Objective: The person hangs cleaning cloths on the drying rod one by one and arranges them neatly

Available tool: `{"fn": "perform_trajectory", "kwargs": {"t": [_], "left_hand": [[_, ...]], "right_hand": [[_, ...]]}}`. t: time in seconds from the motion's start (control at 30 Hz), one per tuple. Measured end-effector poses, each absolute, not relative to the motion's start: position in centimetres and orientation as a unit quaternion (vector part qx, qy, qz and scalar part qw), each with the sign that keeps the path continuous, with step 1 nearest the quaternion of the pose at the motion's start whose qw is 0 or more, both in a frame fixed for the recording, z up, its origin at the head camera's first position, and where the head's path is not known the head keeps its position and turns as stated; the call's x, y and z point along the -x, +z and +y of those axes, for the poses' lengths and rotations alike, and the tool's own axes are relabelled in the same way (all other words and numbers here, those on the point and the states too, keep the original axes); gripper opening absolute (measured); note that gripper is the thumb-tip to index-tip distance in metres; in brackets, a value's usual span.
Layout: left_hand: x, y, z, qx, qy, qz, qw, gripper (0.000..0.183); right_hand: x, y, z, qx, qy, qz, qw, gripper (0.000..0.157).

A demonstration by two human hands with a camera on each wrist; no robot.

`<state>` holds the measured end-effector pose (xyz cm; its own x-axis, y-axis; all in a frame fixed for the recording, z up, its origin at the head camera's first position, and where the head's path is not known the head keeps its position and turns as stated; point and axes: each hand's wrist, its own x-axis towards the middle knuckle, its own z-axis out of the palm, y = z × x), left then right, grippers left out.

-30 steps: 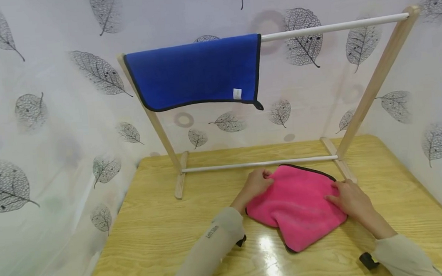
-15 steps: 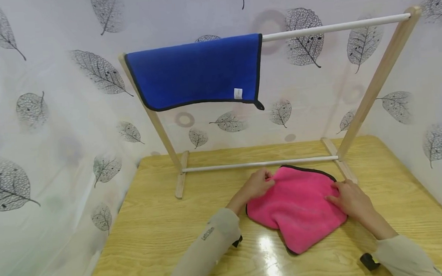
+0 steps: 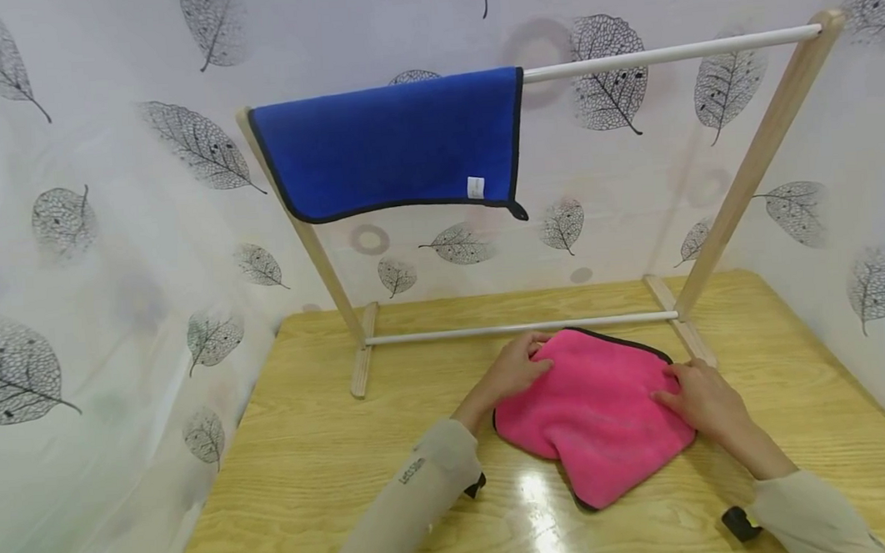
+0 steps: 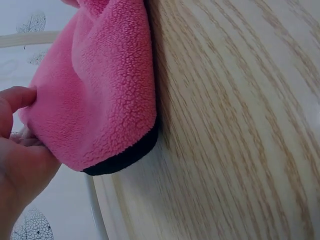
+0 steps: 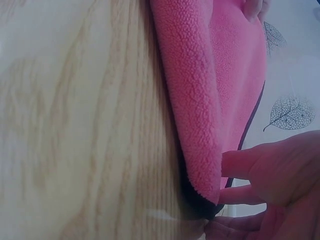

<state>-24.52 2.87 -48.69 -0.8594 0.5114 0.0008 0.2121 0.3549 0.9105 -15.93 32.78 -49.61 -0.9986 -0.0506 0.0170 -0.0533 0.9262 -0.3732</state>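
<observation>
A pink fleece towel (image 3: 608, 418) with black edging lies rumpled on the wooden table, in front of the drying rack. At its upper left edge, my left hand (image 3: 512, 370) pinches the fabric between thumb and fingers; the left wrist view shows that hand (image 4: 22, 145) at the towel's side (image 4: 105, 85). My right hand (image 3: 708, 400) grips the opposite edge near the upper right corner, thumb on top. In the right wrist view the right hand's (image 5: 270, 185) fingers are partly hidden behind the towel (image 5: 195, 100).
A wooden rack (image 3: 756, 168) with white rods stands at the table's back. Over the left part of its top rod (image 3: 671, 54) hangs a blue towel (image 3: 391, 150) with black trim and a white tag. Leaf-patterned curtains (image 3: 115, 327) surround the table (image 3: 311, 484).
My left forearm has shifted slightly left, and the left fingers have moved a little on the towel's edge. The right hand and the blue towel stay where they were.
</observation>
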Motion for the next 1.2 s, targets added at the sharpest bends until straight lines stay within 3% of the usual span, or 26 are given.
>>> {"fn": "perform_trajectory", "kwargs": {"t": [0.17,0.37,0.87,1.2], "left_hand": [[24.58,-48.53,2.64,-0.232,0.517,0.811,0.146,0.036],[24.52,-48.49,2.54,-0.224,0.505,0.822,0.136,0.009],[24.28,-48.16,2.68,-0.244,0.486,0.822,0.168,0.017],[24.40,-48.30,2.14,-0.237,0.545,0.782,0.188,0.007]], "right_hand": [[15.93,-49.58,32.79,-0.027,0.191,-0.981,0.004,0.053],[15.93,-49.63,32.83,-0.027,0.192,-0.981,0.005,0.053],[15.86,-49.57,32.85,-0.026,0.190,-0.981,0.001,0.053],[15.73,-49.56,32.78,-0.027,0.191,-0.981,0.003,0.054]]}}
